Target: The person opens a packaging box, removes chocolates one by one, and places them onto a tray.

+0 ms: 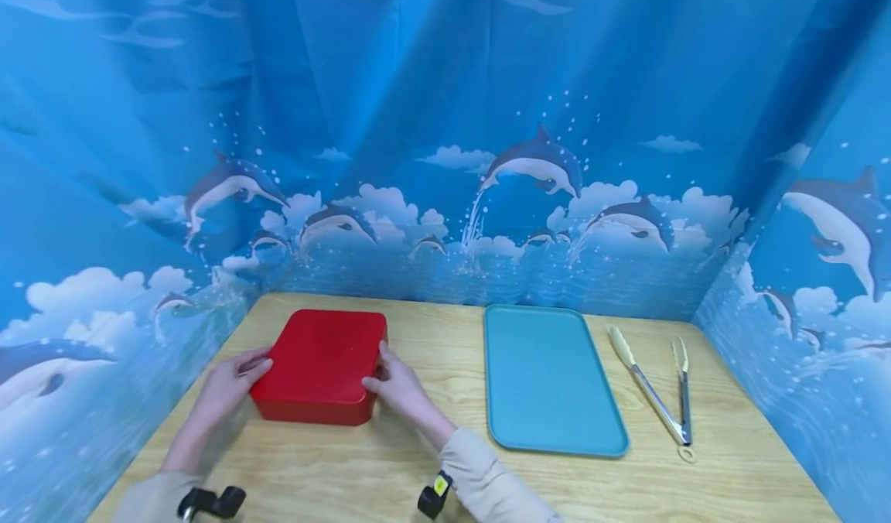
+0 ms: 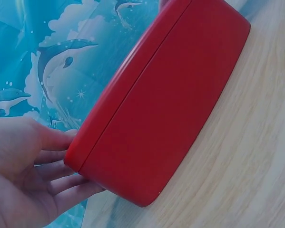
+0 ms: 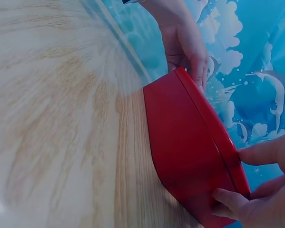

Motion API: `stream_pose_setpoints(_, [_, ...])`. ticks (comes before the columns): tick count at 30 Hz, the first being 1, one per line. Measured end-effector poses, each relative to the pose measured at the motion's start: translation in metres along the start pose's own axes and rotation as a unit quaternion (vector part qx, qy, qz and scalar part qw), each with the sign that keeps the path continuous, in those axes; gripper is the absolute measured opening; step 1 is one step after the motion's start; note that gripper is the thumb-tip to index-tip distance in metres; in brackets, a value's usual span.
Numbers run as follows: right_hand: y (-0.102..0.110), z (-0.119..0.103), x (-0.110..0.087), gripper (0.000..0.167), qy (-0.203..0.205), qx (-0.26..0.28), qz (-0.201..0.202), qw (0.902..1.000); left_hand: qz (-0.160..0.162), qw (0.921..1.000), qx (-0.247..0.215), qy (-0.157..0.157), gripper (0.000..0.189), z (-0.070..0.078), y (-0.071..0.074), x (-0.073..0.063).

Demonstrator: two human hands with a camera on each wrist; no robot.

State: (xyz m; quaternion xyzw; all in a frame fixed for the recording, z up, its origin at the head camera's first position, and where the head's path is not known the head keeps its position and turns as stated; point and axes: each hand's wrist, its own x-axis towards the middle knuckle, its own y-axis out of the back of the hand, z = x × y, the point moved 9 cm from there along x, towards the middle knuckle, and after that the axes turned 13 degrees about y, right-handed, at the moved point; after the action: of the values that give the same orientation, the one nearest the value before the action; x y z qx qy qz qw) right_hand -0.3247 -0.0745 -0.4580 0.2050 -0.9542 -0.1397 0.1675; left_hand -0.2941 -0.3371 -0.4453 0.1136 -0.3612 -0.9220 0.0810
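A red lidded box sits on the wooden table at the left, its lid on; a thin seam below the lid runs along the side in both wrist views. At its left side my left hand holds the lid's edge, thumb by the lid and the other fingers lower along the side. My right hand grips the opposite side, with fingertips on the lid's edge and against the wall below. The inside of the box is hidden.
A blue-green rectangular tray lies right of the box. Beyond it are metal tongs with pale tips, spread apart. Blue dolphin-print curtains hang along the table's back and sides.
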Motion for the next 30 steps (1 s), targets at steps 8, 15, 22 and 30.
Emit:
stream_pose_setpoints(8, [0.017, 0.006, -0.008, 0.073, -0.013, 0.028, 0.010, 0.9995, -0.007, 0.9996, -0.023, -0.011, 0.061, 0.008, -0.011, 0.004])
stream_pose_setpoints(15, [0.033, 0.008, -0.015, 0.072, -0.014, 0.038, 0.009, 0.9991, -0.022, 0.9985, -0.050, -0.009, 0.058, 0.018, -0.022, 0.004])
stream_pose_setpoints(22, [0.047, 0.010, -0.023, 0.073, -0.033, 0.035, 0.004, 0.9988, -0.051, 0.9956, -0.077, 0.012, 0.057, 0.023, -0.035, 0.008])
stream_pose_setpoints(30, [0.064, 0.019, -0.032, 0.073, -0.052, 0.035, 0.008, 0.9980, -0.072, 0.9919, -0.105, 0.005, 0.056, 0.034, -0.050, 0.009])
